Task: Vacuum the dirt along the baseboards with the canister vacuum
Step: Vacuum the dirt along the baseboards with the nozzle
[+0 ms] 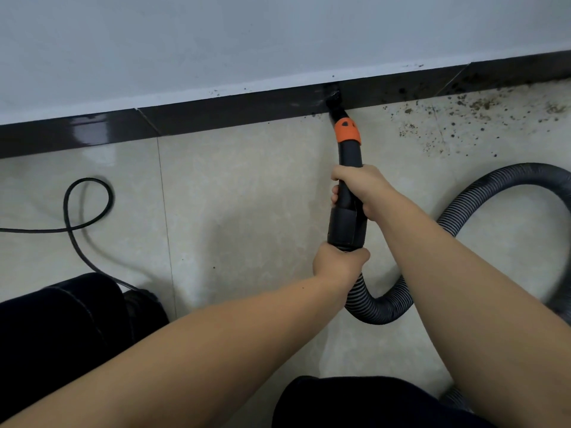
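Observation:
A black vacuum wand (348,211) with an orange collar (347,130) points away from me, its narrow nozzle tip (334,101) touching the glossy dark baseboard (216,114). My right hand (360,186) is wrapped around the wand's middle. My left hand (338,262) grips the wand's lower end, where the ribbed grey hose (463,208) begins. The hose loops down, then arcs off to the right. Brown and black dirt (457,118) is scattered on the beige tiles and against the baseboard right of the nozzle.
A black power cord (88,208) loops on the tiles at the left. My dark-trousered knees (61,329) are at the bottom left and bottom centre. A pale wall (247,35) rises above the baseboard.

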Tool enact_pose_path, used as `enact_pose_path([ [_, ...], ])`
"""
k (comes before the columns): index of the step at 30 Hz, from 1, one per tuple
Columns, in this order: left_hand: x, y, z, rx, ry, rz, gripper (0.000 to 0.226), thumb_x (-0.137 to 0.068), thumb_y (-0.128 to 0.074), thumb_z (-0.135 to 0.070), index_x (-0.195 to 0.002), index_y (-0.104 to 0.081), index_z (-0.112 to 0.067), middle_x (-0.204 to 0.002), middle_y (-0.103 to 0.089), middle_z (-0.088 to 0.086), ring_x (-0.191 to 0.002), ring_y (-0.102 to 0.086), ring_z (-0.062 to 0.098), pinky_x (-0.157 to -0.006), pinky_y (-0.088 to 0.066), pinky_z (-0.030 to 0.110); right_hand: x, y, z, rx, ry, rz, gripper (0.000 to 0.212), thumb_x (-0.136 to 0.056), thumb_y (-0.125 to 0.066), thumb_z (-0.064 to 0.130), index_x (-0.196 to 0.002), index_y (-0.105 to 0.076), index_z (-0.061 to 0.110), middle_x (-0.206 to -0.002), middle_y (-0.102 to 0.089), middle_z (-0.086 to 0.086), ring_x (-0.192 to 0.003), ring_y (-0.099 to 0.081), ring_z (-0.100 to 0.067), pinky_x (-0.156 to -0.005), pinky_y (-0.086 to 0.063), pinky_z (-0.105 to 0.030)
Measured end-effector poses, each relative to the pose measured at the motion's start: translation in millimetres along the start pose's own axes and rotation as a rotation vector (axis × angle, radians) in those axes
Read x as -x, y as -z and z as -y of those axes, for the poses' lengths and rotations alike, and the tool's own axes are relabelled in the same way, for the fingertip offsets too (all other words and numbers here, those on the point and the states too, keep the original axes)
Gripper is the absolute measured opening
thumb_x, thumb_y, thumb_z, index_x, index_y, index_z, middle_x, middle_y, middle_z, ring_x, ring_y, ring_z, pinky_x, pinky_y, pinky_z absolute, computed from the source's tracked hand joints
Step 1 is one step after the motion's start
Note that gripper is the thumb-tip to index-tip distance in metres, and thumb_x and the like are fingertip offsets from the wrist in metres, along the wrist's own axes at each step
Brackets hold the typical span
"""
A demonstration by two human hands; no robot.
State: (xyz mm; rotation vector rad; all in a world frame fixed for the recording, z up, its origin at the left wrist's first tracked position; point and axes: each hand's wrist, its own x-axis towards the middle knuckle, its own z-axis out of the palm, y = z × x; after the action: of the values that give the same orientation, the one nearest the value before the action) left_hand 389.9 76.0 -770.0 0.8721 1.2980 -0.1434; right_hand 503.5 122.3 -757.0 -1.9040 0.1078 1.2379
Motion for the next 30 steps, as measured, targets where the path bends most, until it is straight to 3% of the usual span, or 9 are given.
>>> enact_pose_path([
  [12,11,39,11,0.08,0.018,-0.105,0.027,-0.08,-0.063,-0.011,-0.106,-0.057,-0.009,-0.076,-0.053,0.002,-0.082,-0.055,0.025,-0.072,-0.045,0.029,15,-53,-5,0.113,0.023,0.076,0.011,-0.084,-0.056,0.005,-0.083,-0.046,0.009,-0.062,-0.052,-0.009,-0.048,-0.052,-0.02,-0.05,-0.049,-0.026],
  [18,18,52,16,0.155,0.03,-0.152,0.036,-0.08,-0.064,-0.01,-0.115,-0.057,-0.008,-0.088,-0.057,0.007,-0.087,-0.057,0.026,-0.074,-0.045,0.03,22,-77,-7,0.187,0.025,0.15,0.012,-0.083,-0.056,0.005,-0.091,-0.047,0.006,-0.062,-0.053,-0.01,-0.047,-0.053,-0.02,-0.049,-0.049,-0.028],
  [22,22,59,17,0.2,0.035,-0.171,0.033,-0.082,-0.063,-0.01,-0.114,-0.058,-0.008,-0.081,-0.056,0.003,-0.083,-0.056,0.023,-0.069,-0.044,0.026,25,-88,-7,0.226,0.037,0.192,0.016,-0.083,-0.056,0.005,-0.096,-0.047,0.005,-0.062,-0.054,-0.009,-0.048,-0.054,-0.02,-0.052,-0.049,-0.029],
  [30,34,45,25,0.161,0.044,-0.119,0.032,-0.081,-0.064,-0.01,-0.112,-0.058,-0.007,-0.083,-0.057,0.005,-0.084,-0.057,0.023,-0.07,-0.044,0.028,35,-65,-13,0.221,0.008,0.179,0.011,-0.084,-0.056,0.005,-0.091,-0.047,0.006,-0.063,-0.054,-0.01,-0.049,-0.054,-0.02,-0.051,-0.049,-0.028],
])
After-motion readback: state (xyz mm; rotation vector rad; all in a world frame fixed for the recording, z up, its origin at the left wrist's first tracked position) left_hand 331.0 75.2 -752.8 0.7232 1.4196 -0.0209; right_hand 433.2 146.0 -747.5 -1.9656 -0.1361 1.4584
